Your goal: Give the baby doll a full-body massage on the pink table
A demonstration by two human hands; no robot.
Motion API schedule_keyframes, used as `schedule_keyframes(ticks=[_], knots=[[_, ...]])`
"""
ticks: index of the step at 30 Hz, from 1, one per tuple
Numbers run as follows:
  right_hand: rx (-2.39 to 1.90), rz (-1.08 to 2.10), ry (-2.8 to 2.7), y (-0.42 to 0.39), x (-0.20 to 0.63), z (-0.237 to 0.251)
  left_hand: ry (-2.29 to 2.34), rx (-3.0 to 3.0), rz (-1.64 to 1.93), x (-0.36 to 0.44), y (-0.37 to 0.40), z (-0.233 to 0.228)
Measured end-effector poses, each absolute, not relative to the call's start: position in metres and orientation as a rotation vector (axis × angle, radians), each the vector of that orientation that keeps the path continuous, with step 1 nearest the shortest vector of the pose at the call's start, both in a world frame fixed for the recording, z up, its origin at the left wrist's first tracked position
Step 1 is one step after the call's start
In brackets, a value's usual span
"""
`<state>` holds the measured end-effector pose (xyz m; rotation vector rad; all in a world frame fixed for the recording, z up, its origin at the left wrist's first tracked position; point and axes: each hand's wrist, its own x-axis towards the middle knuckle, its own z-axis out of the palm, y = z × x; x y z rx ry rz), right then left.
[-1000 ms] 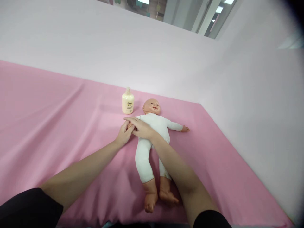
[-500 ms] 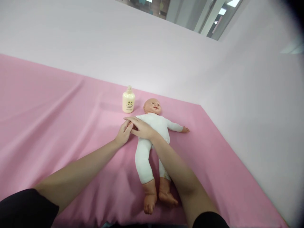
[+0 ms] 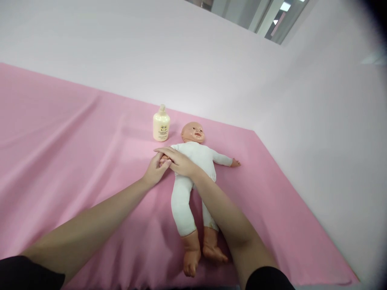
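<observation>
A baby doll (image 3: 196,161) in a white bodysuit lies on its back on the pink sheet (image 3: 75,153), head toward the far wall. My left hand (image 3: 153,171) cups the doll's small hand from below on the doll's left-of-view side. My right hand (image 3: 178,161) lies flat over that same arm and hand, fingers pointing left, pressing it between both hands. The doll's other arm (image 3: 225,161) stretches out to the right and its bare feet (image 3: 202,257) point toward me.
A cream lotion bottle (image 3: 161,125) stands upright just beyond my hands, left of the doll's head. Pale walls (image 3: 317,121) close off the sheet at the back and on the right, meeting at a corner.
Both hands stay on the doll's arm, with only a slight shift of the fingers. The view has tilted down a little.
</observation>
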<state>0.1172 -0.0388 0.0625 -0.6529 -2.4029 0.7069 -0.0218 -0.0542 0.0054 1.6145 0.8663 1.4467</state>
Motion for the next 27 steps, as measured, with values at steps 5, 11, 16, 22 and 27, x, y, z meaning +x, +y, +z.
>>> schedule_keyframes(ticks=[5, 11, 16, 22, 27], knots=[[-0.642, 0.789, -2.37, -0.0386, 0.1164, 0.0628, 0.914, 1.581, 1.411, -0.0213, -0.0542, 0.0048], [-0.636, 0.847, -2.317, -0.038, 0.1164, 0.0639, 0.873, 1.524, 1.366, -0.0195, -0.0549, 0.0083], [-0.609, 0.849, -2.317, -0.0335, 0.1173, 0.0605, 0.838, 1.48, 1.351, -0.0187, -0.0548, 0.0088], [-0.624, 0.863, -2.291, -0.0318, 0.117, 0.0599, 0.806, 1.48, 1.36, -0.0182, -0.0527, 0.0086], [-0.665, 0.91, -2.249, -0.0344, 0.1171, 0.0617, 0.867, 1.517, 1.343, -0.0173, -0.054, 0.0112]])
